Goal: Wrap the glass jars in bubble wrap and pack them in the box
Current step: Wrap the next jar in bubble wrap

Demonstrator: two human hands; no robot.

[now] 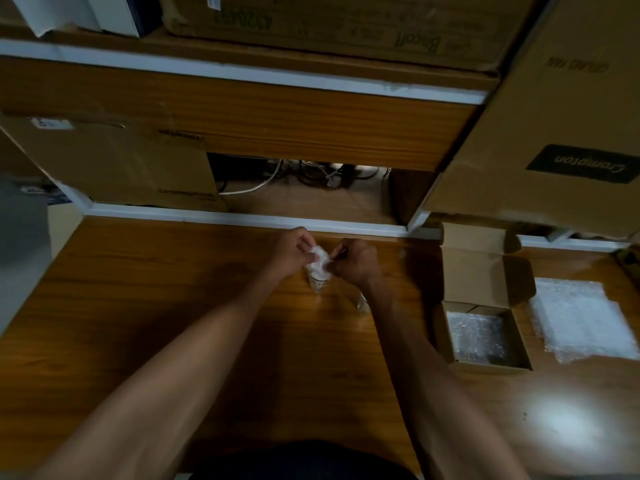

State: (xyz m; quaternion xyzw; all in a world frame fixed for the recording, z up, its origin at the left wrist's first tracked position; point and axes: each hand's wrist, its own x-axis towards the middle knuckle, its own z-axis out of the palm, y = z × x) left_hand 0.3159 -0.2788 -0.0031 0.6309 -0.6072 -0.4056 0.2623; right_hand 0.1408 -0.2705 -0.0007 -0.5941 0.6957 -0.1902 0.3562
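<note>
Two bare hands are meeting near the middle of the frame, both gripping one glass jar (318, 277) partly covered in bubble wrap (319, 256). The left hand (289, 252) is curling its grip around the crumpled wrap at the jar's top, and the right hand (355, 259) is pinching the same wrap from the other side. The jar's lower part is showing below the hands, just above the wooden desk (156, 306). A second clear jar (362, 303) is standing on the desk just under the right wrist, partly hidden by the forearm. To the right of centre, a small cardboard box (481, 336) is sitting open on the desk, its flaps raised, with a bubble-wrapped bundle (476, 336) lying inside. Further right, near the frame's edge, a flat stack of bubble wrap sheets (585, 320) is lying on the desk. Large cardboard cartons (554, 116) are filling the shelves across the upper part of the frame.
</note>
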